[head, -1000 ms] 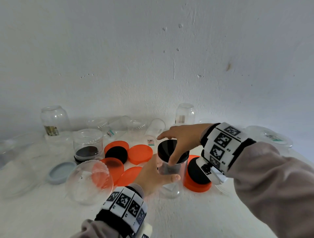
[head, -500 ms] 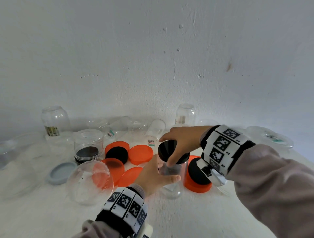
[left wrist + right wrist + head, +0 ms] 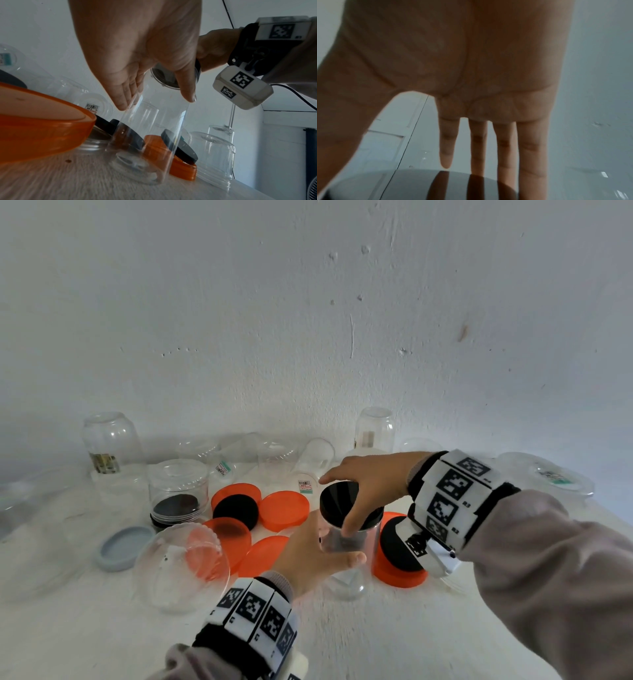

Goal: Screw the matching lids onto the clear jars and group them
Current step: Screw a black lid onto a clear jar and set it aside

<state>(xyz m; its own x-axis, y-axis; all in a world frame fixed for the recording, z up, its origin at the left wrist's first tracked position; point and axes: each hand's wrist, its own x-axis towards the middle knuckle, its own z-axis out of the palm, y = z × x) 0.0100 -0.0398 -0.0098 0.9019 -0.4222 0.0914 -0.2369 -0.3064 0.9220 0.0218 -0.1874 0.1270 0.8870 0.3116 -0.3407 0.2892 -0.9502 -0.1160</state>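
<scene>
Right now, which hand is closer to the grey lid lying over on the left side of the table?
Left. The left hand grips the clear jar in the middle, with the grey lid off to its left. The right hand is on the black lid, farther right.

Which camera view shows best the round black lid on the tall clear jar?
The head view: the round black lid shows from above with the right hand over it. The left wrist view shows only its underside through the tall clear jar. The right wrist view shows a blurred part.
</scene>
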